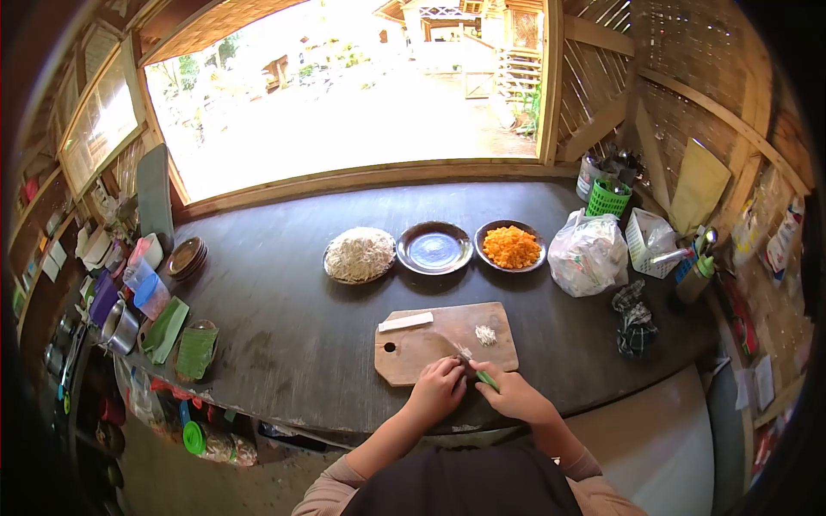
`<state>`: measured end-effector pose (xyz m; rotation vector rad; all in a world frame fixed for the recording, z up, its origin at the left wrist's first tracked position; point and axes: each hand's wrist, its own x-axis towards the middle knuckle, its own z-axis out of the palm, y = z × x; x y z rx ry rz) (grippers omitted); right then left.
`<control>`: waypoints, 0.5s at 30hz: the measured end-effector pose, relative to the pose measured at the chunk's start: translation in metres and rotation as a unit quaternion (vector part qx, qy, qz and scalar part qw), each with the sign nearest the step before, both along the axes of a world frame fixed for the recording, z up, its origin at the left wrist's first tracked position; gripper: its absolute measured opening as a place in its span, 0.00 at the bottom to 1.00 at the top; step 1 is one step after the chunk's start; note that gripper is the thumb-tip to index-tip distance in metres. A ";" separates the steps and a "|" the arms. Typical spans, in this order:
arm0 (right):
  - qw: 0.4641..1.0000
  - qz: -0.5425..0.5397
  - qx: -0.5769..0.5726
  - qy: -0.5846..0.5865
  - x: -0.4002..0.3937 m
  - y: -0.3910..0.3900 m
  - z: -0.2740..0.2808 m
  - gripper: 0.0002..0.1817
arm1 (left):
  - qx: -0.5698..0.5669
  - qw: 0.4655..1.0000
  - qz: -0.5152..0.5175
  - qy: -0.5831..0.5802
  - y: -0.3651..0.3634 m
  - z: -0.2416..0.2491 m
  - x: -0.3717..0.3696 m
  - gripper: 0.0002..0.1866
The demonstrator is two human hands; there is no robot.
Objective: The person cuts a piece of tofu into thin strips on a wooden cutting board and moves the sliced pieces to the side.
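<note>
In my right hand [514, 397] is a knife [487, 379] with a green handle, its blade over the front of the wooden cutting board [404, 361]. My left hand [439, 389] rests at the board's front edge beside the blade, fingers curled in; whatever lies under them is hidden. White bits [465, 353] show by the blade. A long white strip [406, 322] of food lies along the board's back left. Toward the right of the board sits a small heap of finely cut white pieces [486, 334].
Behind the board stand a plate heaped with pale shreds [360, 254], a bare dark plate [434, 248] and a plate of chopped orange food [511, 248]. A white plastic bag [588, 254] and dark checked cloth [634, 318] lie right. Leaf pieces [197, 351] lie at left.
</note>
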<state>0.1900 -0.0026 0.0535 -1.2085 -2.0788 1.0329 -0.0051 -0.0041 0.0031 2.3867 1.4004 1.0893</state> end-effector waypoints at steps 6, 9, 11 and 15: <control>0.998 -0.064 0.010 0.002 0.014 -0.013 0.002 0.23 | 0.024 0.999 0.026 -0.018 0.001 -0.004 -0.006 0.13; 0.998 -0.057 -0.038 -0.017 0.016 -0.020 0.014 0.24 | -0.001 0.999 0.036 -0.033 0.004 -0.005 -0.007 0.13; 0.994 -0.056 -0.089 -0.035 0.018 -0.021 0.014 0.23 | 0.007 0.999 0.037 -0.027 0.004 -0.002 -0.006 0.13; 0.992 -0.115 -0.055 0.004 0.022 -0.019 0.006 0.22 | 0.003 0.998 0.050 -0.024 0.003 0.000 -0.005 0.13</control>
